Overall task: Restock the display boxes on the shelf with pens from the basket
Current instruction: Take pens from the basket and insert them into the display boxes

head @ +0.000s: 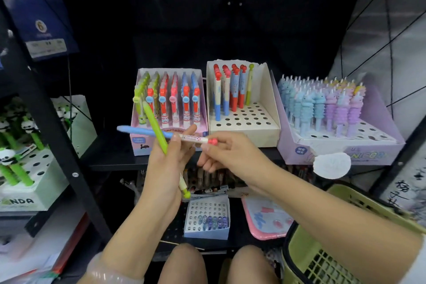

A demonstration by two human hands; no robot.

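The left hand (169,163) is curled round a green pen (155,130). The pen sticks up and leans left, and its round end pokes out below the hand. The right hand (227,155) pinches a blue pen (147,132) near its pink top. This pen lies flat and crosses the green one — both are in front of the shelf (115,157).

On the shelf stand three boxes. The pink box (143,143) is full. The white box (260,131) in the middle has a few pens at the back and many bare holes. The purple box (345,152) is on the right. The green basket (322,256) sits low on the right, beside the right arm.
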